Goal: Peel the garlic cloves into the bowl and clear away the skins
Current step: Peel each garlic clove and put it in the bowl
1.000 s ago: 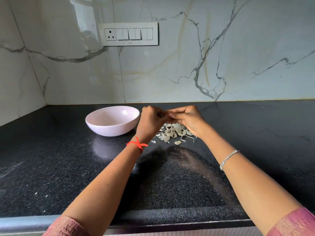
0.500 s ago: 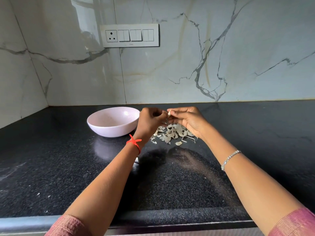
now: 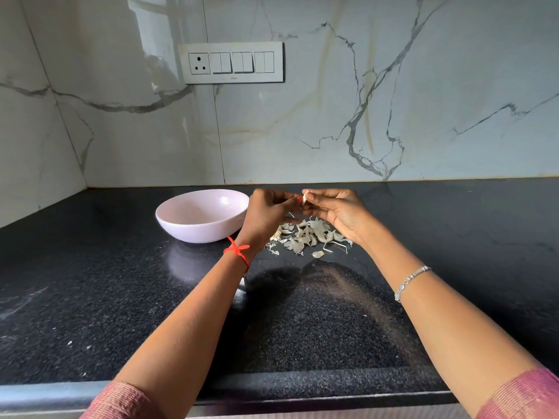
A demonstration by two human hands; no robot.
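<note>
Pale pink round glazed bowl (image 3: pixel 202 217) sits twd the back-left of the black speckled stone counter (image 3: pixel 121 297); the visible part of its inside shows just glossy pink. Small pale garlic clove (image 3: pixel 306 195) is held above the counter, right of the bowl, pinched btwn the curled fingertips of left hand (image 3: pixel 266 213) & right hand (image 3: pixel 338 211). It's too small to tell if skin remains. Heap of papery off-white skins (image 3: pixel 308 235) lies on the counter under the hands.
</note>
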